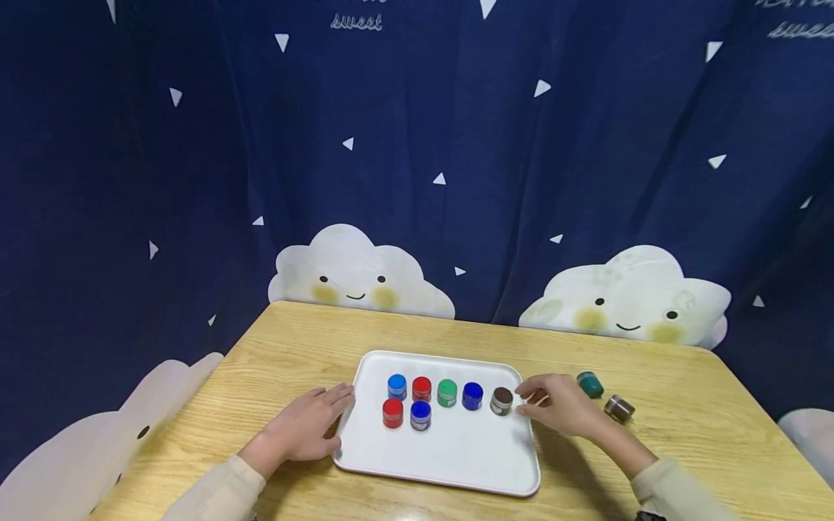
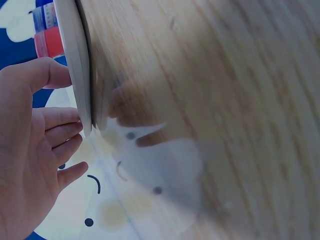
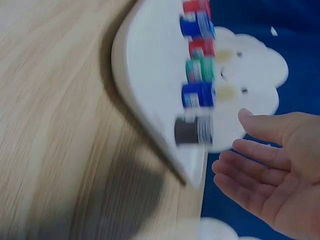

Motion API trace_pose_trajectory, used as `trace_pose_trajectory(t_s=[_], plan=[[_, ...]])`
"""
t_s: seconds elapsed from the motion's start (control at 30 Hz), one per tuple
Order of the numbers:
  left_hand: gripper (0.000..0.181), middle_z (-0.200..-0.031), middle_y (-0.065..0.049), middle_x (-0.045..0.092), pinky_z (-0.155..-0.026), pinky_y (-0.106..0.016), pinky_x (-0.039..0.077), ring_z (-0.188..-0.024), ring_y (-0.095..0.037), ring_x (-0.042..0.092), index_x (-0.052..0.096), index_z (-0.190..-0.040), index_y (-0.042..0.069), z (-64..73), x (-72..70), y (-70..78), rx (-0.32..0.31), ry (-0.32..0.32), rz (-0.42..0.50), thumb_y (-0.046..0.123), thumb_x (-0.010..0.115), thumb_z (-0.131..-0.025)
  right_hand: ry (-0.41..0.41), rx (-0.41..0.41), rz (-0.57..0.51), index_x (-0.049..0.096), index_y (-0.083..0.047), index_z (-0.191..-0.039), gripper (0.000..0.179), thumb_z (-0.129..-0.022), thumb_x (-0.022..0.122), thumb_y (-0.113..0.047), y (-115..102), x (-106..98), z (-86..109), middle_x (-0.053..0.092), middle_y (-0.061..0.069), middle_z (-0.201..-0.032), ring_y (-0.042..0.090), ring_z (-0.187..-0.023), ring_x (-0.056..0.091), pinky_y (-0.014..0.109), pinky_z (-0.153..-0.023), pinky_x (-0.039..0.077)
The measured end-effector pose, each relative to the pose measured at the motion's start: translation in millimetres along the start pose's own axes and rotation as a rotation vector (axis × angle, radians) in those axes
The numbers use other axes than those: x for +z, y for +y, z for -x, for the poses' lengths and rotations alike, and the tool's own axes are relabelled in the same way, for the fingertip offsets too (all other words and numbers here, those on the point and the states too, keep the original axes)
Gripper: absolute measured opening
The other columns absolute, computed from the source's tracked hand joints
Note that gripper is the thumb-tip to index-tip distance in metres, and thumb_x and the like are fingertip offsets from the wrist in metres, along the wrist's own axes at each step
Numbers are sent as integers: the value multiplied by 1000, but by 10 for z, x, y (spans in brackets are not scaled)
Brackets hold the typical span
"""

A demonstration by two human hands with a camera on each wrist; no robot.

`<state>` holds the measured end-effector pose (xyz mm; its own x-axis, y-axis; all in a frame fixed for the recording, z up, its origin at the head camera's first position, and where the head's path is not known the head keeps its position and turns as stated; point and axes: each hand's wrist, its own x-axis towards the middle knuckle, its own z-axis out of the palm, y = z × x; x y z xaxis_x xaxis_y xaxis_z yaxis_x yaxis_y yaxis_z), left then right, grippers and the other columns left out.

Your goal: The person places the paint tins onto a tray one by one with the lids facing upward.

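A white tray (image 1: 449, 463) carries small paint jars in two rows. The back row runs light blue (image 1: 397, 386), red (image 1: 421, 388), green (image 1: 447, 392), dark blue (image 1: 472, 396) and brown (image 1: 501, 401). In front stand another red jar (image 1: 392, 413) and another dark blue jar (image 1: 420, 415). My left hand (image 1: 311, 423) rests against the tray's left rim, fingers extended. Just right of the brown jar is my right hand (image 1: 560, 405), its fingers loosely bent; the right wrist view shows a gap between this hand (image 3: 270, 170) and the brown jar (image 3: 194, 131).
On the wooden table (image 1: 691, 434), right of the tray, a teal jar (image 1: 589, 384) and a second brown jar (image 1: 619, 409) lie tipped on their sides, beyond the right hand. A dark blue curtain (image 1: 404, 145) with white clouds hangs behind the table.
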<state>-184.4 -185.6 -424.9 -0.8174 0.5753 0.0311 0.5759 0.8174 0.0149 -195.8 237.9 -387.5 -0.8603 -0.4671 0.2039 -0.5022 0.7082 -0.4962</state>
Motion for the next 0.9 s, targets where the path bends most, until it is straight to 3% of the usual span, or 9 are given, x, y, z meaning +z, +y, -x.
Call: trace_pose_trajectory(t_s=[0.2, 0.43, 0.63, 0.9], plan=[[65, -141, -16, 53, -107, -49, 43, -133, -29, 49, 51, -135, -2, 9, 11, -4, -1, 3, 1, 28, 62, -79, 52, 120, 48, 71, 0, -98, 26, -82, 74, -20, 246, -212, 268, 73, 8, -90, 6, -72, 67, 21, -64, 56], [64, -142, -16, 52, -108, -49, 43, -135, -29, 48, 51, -136, -1, 4, 0, -5, -12, -17, 17, 27, 62, -80, 47, 292, 118, 71, -3, -99, 27, -83, 73, -24, 481, -420, 545, 72, 1, -85, -1, -67, 61, 18, -58, 50], [64, -142, -16, 53, -108, -49, 43, -134, -29, 49, 51, -136, -2, 6, -4, -1, -11, -7, 9, 28, 62, -80, 57, 345, 186, 73, -4, -93, 23, -82, 74, -24, 635, -496, 689, 73, 0, -81, -2, -64, 59, 19, -58, 49], [64, -142, -17, 52, -108, -49, 43, -134, -29, 48, 51, -136, -2, 3, -12, 5, -9, -7, 16, 27, 61, -80, 41, 405, 199, 74, -3, -91, 25, -80, 75, -25, 764, -446, 713, 73, 2, -80, 0, -65, 58, 21, -58, 48]])
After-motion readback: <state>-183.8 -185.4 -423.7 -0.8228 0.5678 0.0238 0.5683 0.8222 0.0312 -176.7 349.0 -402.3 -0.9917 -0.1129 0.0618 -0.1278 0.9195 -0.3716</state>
